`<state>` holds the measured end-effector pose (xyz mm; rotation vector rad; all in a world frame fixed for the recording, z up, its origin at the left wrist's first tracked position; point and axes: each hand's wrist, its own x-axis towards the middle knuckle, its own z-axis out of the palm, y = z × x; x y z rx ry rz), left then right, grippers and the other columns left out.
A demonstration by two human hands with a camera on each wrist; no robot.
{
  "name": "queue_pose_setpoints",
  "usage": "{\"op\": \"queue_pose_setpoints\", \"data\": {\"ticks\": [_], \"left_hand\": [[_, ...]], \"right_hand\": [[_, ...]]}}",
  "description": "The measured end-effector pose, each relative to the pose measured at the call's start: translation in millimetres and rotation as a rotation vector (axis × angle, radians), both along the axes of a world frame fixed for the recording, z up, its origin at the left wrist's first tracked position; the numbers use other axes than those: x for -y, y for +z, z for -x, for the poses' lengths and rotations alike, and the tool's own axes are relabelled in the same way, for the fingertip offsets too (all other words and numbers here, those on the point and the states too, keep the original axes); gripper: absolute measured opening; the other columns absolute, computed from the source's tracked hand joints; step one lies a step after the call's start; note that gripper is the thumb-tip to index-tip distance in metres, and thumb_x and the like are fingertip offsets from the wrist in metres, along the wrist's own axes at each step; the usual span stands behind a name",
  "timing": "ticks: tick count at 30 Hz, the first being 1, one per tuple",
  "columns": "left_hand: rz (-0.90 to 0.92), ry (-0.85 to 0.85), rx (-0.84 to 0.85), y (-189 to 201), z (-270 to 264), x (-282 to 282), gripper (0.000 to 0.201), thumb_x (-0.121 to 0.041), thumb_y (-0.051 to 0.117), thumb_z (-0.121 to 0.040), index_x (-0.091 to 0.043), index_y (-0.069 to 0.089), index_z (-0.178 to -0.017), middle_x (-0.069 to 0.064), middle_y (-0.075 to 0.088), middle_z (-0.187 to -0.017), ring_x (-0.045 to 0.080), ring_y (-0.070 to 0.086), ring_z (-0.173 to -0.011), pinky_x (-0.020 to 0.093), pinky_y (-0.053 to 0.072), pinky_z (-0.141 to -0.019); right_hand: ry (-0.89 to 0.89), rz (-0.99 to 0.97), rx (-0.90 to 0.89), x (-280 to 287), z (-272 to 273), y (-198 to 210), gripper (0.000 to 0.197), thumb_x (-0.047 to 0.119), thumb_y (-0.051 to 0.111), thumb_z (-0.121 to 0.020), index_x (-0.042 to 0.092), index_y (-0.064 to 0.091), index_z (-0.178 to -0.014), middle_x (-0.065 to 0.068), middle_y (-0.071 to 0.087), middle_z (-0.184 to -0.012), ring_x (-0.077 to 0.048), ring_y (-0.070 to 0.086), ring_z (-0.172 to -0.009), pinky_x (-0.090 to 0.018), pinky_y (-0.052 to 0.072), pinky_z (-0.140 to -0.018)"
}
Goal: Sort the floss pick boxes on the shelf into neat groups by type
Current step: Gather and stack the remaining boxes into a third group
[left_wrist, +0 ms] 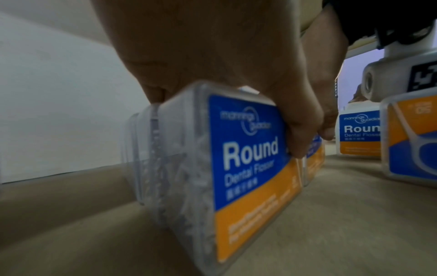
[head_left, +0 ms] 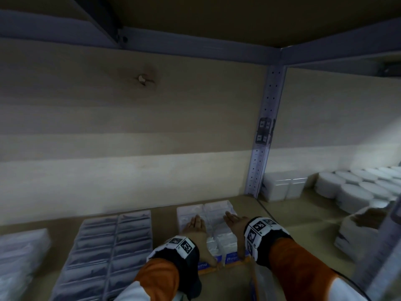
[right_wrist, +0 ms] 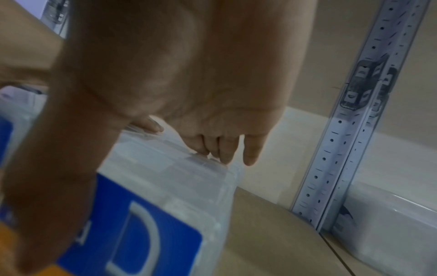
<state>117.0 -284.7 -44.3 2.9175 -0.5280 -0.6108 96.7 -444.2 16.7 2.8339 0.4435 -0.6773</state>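
Note:
Two rows of clear floss pick boxes (head_left: 217, 208) with blue and orange "Round Dental Flosser" labels stand side by side on the shelf board (head_left: 223, 285). My left hand (head_left: 196, 227) lies flat along the left row, its thumb down on the front label. In the left wrist view that thumb (left_wrist: 302, 130) presses beside the front box (left_wrist: 248, 168). My right hand (head_left: 235, 222) lies flat along the right row, thumb on its front label. In the right wrist view its straight fingertips (right_wrist: 227, 155) touch the top of a clear box (right_wrist: 170, 186).
Two long rows of dark-filled clear boxes (head_left: 112, 242) stand to the left, with whitish boxes (head_left: 21, 250) beyond. A perforated metal upright (head_left: 264, 131) stands at the right; past it are white square boxes (head_left: 282, 185) and round tubs (head_left: 358, 187). More Round boxes (left_wrist: 359, 130) stand nearby.

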Motion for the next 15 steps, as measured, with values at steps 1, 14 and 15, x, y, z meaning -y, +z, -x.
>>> {"op": "queue_pose_setpoints", "data": {"ticks": [1, 14, 15], "left_hand": [[0.003, -0.001, 0.0, 0.1, 0.2, -0.1, 0.133, -0.063, 0.069, -0.066, -0.003, -0.018, -0.146, 0.013, -0.02, -0.156, 0.029, -0.011, -0.147, 0.033, 0.003, -0.119], [0.021, -0.016, 0.028, 2.4, 1.5, 2.3, 0.132, -0.062, 0.07, -0.065, -0.005, -0.017, -0.147, 0.012, -0.017, -0.157, 0.03, -0.007, -0.147, 0.034, 0.006, -0.119], [0.021, -0.014, 0.026, 2.1, 1.5, 2.5, 0.133, -0.062, 0.07, -0.065, -0.005, -0.017, -0.147, 0.013, -0.018, -0.157, 0.03, -0.007, -0.147, 0.034, 0.006, -0.119]], "right_hand": [[-0.003, 0.001, -0.002, -0.1, 0.2, 0.1, 0.09, 0.016, 0.059, -0.092, 0.001, -0.008, -0.15, -0.014, -0.014, -0.159, -0.029, -0.002, -0.149, -0.039, 0.012, -0.12], [-0.009, -0.002, -0.008, 0.9, 3.1, 6.6, 0.084, 0.013, 0.055, -0.095, 0.0, -0.008, -0.15, -0.014, -0.014, -0.159, -0.029, -0.002, -0.149, -0.036, 0.012, -0.12], [-0.01, -0.004, -0.007, 1.3, 3.3, 6.2, 0.083, 0.012, 0.053, -0.095, 0.0, -0.008, -0.15, -0.014, -0.014, -0.159, -0.029, -0.002, -0.149, -0.036, 0.012, -0.12]]}}
